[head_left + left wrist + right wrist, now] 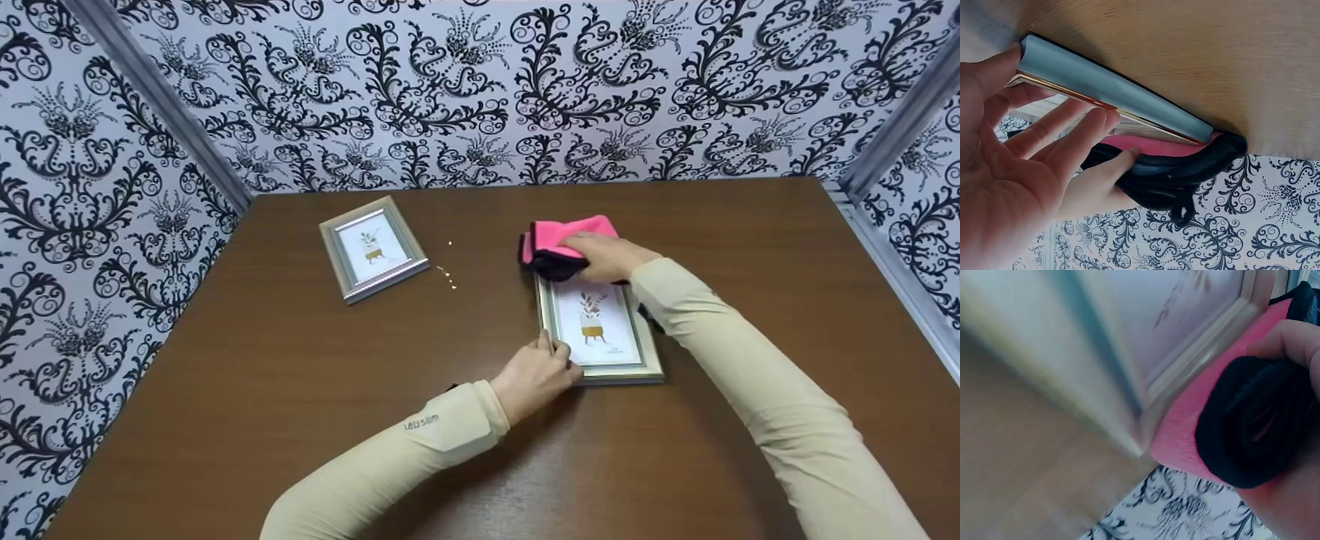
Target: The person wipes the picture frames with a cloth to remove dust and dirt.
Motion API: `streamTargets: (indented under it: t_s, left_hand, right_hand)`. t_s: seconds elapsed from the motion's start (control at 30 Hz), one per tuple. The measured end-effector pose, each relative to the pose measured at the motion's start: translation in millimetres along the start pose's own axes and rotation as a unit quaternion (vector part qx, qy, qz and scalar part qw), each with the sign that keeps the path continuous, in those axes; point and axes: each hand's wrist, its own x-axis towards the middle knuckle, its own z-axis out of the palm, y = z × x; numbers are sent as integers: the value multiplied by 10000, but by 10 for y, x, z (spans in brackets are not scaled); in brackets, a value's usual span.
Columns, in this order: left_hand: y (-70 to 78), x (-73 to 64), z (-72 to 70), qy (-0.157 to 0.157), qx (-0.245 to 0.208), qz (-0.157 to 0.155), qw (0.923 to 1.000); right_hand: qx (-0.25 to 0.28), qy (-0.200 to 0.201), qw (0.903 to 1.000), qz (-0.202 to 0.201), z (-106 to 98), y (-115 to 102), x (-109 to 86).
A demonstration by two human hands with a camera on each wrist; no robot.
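Observation:
A picture frame with a printed plant in a yellow-and-white pot lies on the brown table, right of centre. My left hand holds its near left corner; in the left wrist view the thumb is at the corner and the fingers reach over the gold edge. A folded pink and black cloth covers the far end of this frame. My right hand grips the cloth, pressing it along the frame's far edge. The right wrist view shows the cloth's pink side against the frame's border.
Another picture frame with a similar print lies at the back left of the table. Several small pale bits are scattered beside it. Patterned black-and-white walls enclose the table at the back and sides.

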Motion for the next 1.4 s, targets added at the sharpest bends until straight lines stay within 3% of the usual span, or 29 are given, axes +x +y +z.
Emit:
streamTargets:
  t_s: [0.27, 0.43, 0.73, 1.0, 1.17, 1.4]
  left_hand:
    - [1, -1, 4, 125, 142, -13, 9998]
    - [8, 11, 21, 117, 33, 4, 9999]
    - [37, 46, 24, 43, -255, -86, 9996]
    - [34, 81, 14, -47, -133, -47, 9999]
    - [37, 77, 7, -78, -74, -59, 9999]
    - [44, 87, -21, -104, 11, -8, 9999]
  right_hand:
    - [-53, 13, 9992, 408, -157, 304, -219]
    - [-243, 162, 9988, 385, -208, 390, -277]
    - [-342, 93, 9989, 307, -56, 86, -27]
    - [-483, 215, 9971, -542, 98, -234, 154]
    - [-728, 190, 9946, -712, 137, -282, 61]
    - [-1131, 382, 9911, -581, 132, -150, -204]
